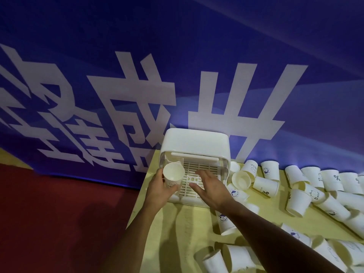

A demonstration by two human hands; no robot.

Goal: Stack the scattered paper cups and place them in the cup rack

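A white cup rack [195, 143] with a slatted tray stands at the far left corner of the yellow table [177, 233]. My left hand [159, 191] grips a white paper cup [173, 175], mouth facing me, at the rack's front left opening. My right hand [211, 189] hovers over the slatted tray with fingers spread and nothing in it. Several scattered paper cups [299, 186] lie on their sides across the table to the right of the rack, and more paper cups [236, 255] lie near the front edge.
A blue banner [137, 75] with large white characters hangs right behind the table. Red floor [59, 213] shows beyond the table's left edge. Bare yellow tabletop lies between my forearms in front of the rack.
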